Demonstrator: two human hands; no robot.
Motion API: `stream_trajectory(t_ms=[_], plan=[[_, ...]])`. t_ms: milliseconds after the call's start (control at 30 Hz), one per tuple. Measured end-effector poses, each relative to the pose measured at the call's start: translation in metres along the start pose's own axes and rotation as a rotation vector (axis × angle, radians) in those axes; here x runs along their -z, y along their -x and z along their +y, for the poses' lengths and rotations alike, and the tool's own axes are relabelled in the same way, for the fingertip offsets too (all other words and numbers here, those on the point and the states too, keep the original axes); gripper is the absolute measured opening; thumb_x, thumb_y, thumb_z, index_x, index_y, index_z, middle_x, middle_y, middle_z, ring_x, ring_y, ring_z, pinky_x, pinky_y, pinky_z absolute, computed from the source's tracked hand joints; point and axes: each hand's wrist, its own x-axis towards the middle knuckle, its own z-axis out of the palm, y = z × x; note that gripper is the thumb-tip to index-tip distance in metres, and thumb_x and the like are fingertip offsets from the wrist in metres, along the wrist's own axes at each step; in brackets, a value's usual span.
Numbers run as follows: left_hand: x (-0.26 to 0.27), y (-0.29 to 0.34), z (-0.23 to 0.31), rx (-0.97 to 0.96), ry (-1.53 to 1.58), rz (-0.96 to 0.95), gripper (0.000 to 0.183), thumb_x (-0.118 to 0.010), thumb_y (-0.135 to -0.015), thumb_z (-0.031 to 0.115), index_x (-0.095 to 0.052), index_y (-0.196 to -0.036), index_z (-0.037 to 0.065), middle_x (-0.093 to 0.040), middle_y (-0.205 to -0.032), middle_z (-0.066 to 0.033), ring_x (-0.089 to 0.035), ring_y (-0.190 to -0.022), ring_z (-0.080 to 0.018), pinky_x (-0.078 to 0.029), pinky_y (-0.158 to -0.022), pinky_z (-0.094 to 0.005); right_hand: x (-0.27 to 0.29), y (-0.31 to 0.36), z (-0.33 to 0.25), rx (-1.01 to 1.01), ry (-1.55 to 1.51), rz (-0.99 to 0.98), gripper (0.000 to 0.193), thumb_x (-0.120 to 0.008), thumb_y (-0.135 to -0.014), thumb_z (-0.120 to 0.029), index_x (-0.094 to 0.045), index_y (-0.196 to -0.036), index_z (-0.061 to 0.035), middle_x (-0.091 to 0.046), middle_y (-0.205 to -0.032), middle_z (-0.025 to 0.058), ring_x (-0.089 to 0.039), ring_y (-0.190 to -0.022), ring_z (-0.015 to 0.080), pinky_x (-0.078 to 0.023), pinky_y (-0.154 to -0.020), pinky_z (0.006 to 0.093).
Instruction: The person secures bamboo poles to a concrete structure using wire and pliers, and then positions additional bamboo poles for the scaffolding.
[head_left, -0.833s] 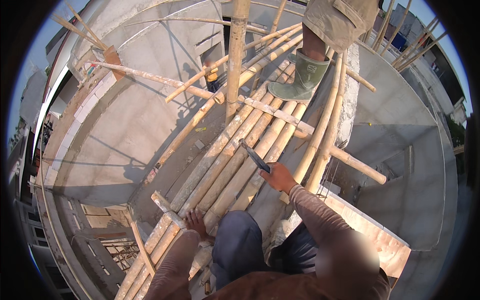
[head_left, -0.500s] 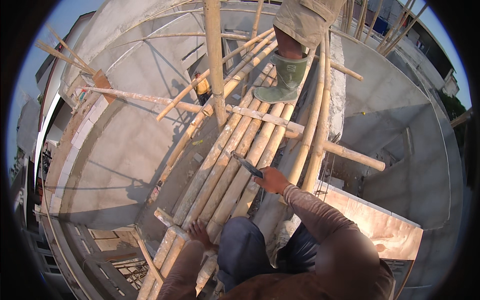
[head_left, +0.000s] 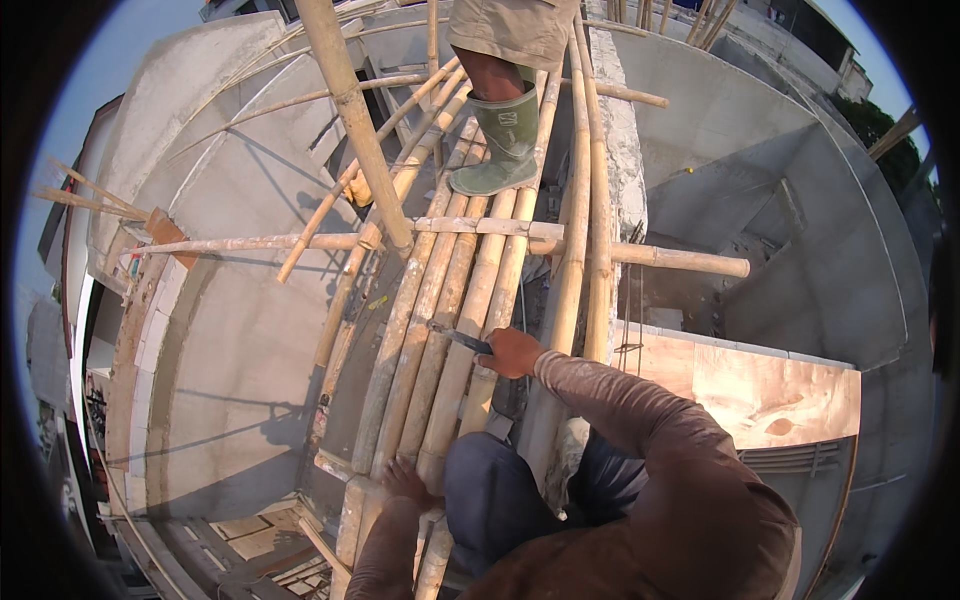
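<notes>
My right hand (head_left: 512,353) is closed round the handle of a dark, slim hand tool (head_left: 458,338). It has a narrow metal tip pointing left over the bamboo poles (head_left: 455,300), but its exact kind is unclear. My left hand (head_left: 407,484) lies with fingers spread on the poles beside my bent knee, near a short bamboo crosspiece (head_left: 335,465). The poles run side by side away from me as a walkway. Farther along them, a green rubber boot (head_left: 508,140) of another person stands on the bamboo.
An upright bamboo post (head_left: 350,110) leans left of the walkway. A crosswise pole (head_left: 680,258) sticks out to the right. Rough wall top (head_left: 622,130) runs along the right side, near a plywood sheet (head_left: 770,390). Grey walls drop away to a lower level on both sides.
The view has turned, so the walkway and boot appear farther left. My right hand and its tool sit slightly left in view. My left hand stays on the poles.
</notes>
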Motion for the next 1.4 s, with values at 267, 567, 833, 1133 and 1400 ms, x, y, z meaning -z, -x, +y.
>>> stream_trajectory(t_ms=[267, 567, 833, 1133, 1400], plan=[[0.021, 0.0, 0.009, 0.03, -0.038, -0.137, 0.153, -0.079, -0.051, 0.074, 0.009, -0.152, 0.002, -0.005, -0.159, -0.0254, 0.002, -0.148, -0.0431, -0.008, -0.117, -0.057, -0.004, -0.002, 0.006, -0.006, 0.016, 0.019, 0.054, -0.061, -0.09, -0.043, -0.062, -0.104, 0.0093, -0.065, -0.101, 0.0273, -0.064, -0.099, 0.0409, -0.051, -0.088, 0.0451], [0.045, -0.001, 0.019, 0.003, -0.006, -0.259, 0.154, -0.082, -0.051, 0.071, 0.012, -0.152, 0.002, 0.002, -0.159, -0.0252, 0.004, -0.147, -0.0443, -0.008, -0.117, -0.0581, -0.001, 0.0, 0.011, 0.042, 0.071, -0.007, 0.055, -0.062, -0.087, -0.044, -0.063, -0.102, 0.0097, -0.065, -0.103, 0.0279, -0.065, -0.098, 0.0423, -0.052, -0.086, 0.0477], [0.015, -0.004, 0.01, 0.036, 0.012, -0.124, 0.156, -0.089, -0.047, 0.061, 0.01, -0.152, 0.003, -0.002, -0.159, -0.0247, -0.001, -0.147, -0.0438, -0.013, -0.116, -0.0578, 0.002, 0.002, 0.009, -0.041, 0.061, -0.049, 0.045, -0.062, -0.086, -0.036, -0.067, -0.098, 0.0073, -0.069, -0.096, 0.0255, -0.068, -0.093, 0.04, -0.054, -0.081, 0.0452], [0.003, -0.011, 0.004, 0.042, 0.024, -0.105, 0.151, -0.088, -0.052, 0.056, 0.011, -0.152, 0.004, 0.002, -0.16, -0.0235, 0.002, -0.148, -0.042, -0.009, -0.117, -0.0559, 0.014, -0.001, 0.013, -0.065, -0.014, -0.058, 0.045, -0.06, -0.087, -0.037, -0.069, -0.091, 0.0068, -0.068, -0.094, 0.0247, -0.067, -0.092, 0.0398, -0.053, -0.082, 0.0455], [0.002, -0.008, 0.002, 0.059, 0.025, -0.089, 0.149, -0.089, -0.054, 0.052, 0.014, -0.152, 0.004, 0.003, -0.16, -0.0213, 0.003, -0.148, -0.0411, -0.007, -0.118, -0.0552, 0.017, 0.001, 0.006, -0.037, -0.012, -0.069, 0.045, -0.061, -0.088, -0.037, -0.068, -0.094, 0.0071, -0.068, -0.095, 0.0251, -0.066, -0.092, 0.0403, -0.052, -0.082, 0.0461]])
